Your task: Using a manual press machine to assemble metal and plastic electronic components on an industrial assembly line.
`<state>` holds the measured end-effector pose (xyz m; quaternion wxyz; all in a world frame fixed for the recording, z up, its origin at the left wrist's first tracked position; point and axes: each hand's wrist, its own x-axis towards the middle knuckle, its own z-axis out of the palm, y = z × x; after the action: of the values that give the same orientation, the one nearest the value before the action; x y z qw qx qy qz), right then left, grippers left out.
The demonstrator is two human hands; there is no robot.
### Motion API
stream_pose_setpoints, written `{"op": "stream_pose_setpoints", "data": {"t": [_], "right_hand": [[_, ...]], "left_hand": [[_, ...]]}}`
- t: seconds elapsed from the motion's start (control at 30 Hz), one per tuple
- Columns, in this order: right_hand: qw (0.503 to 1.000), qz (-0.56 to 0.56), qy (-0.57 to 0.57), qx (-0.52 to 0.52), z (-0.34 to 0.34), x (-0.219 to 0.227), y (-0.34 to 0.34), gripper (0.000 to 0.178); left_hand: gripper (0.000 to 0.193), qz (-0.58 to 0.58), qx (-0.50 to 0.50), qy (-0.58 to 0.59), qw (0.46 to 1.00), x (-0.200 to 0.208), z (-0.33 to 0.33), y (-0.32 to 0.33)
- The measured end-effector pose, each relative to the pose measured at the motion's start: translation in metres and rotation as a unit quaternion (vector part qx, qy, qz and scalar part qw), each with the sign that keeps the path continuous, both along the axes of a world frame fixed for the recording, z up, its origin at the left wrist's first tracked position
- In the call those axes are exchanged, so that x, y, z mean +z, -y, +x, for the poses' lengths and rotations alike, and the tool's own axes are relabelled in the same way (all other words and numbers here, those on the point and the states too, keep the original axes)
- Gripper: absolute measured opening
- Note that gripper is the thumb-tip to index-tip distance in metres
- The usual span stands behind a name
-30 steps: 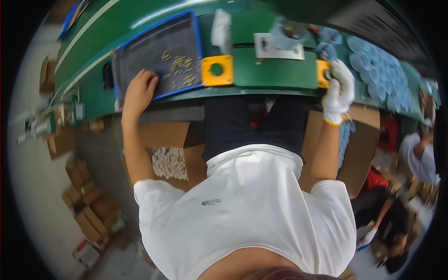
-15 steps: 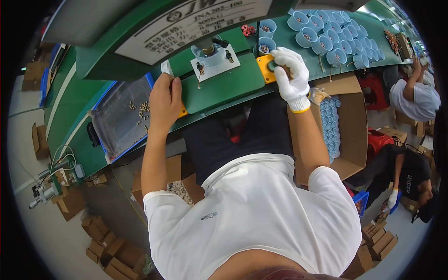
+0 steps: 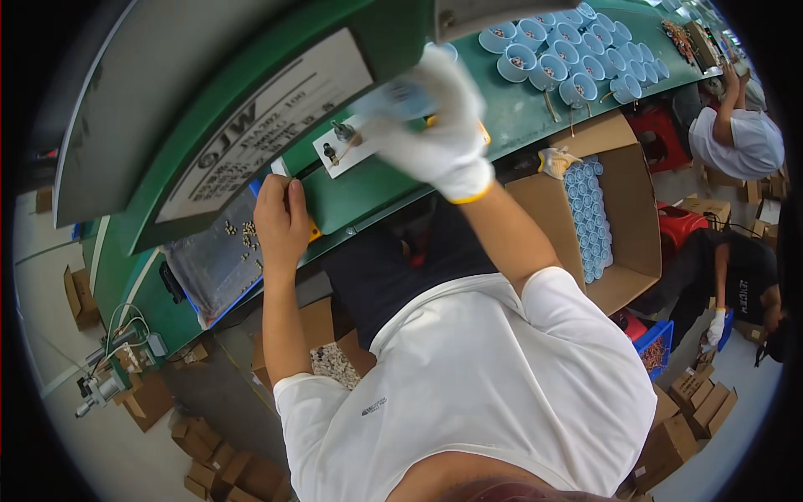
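Right hand point(image 3: 441, 125), gloved: you are gripping a blue cup point(image 3: 403, 99), blurred, beside the white plate point(image 3: 355, 156), and probably risking a snag on the dark fittings point(image 3: 331, 153) through tilting; left hand point(image 3: 283, 222), bare: resting near the yellow box point(image 3: 314, 230), its grip impossible to tell.

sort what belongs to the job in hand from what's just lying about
Seemingly in use:
- white-gloved right hand
- blurred pale-blue plastic cup by it
- white rectangular plate with black fittings
- bare left hand
- round pale-blue plastic cups in rows

Seemingly lying about:
- loose whitish-yellow cloth glove
- brown cardboard boxes, lower left
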<state>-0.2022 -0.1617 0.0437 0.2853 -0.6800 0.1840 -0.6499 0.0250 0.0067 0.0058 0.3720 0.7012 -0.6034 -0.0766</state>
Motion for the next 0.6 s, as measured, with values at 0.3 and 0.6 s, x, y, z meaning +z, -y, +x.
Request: {"op": "stream_pose_setpoints", "data": {"t": [0.3, 0.6], "right_hand": [[0.826, 0.09, -0.531, -0.166, -0.058, -0.076, 0.22, 0.023], [0.812, -0.126, -0.566, -0.057, -0.098, -0.008, 0.127, 0.029]], "left_hand": [[0.018, -0.006, -0.013, 0.008, 1.0, 0.006, -0.004, 0.007], [0.017, 0.02, 0.021, 0.02, 0.999, -0.003, 0.005, -0.002]]}}
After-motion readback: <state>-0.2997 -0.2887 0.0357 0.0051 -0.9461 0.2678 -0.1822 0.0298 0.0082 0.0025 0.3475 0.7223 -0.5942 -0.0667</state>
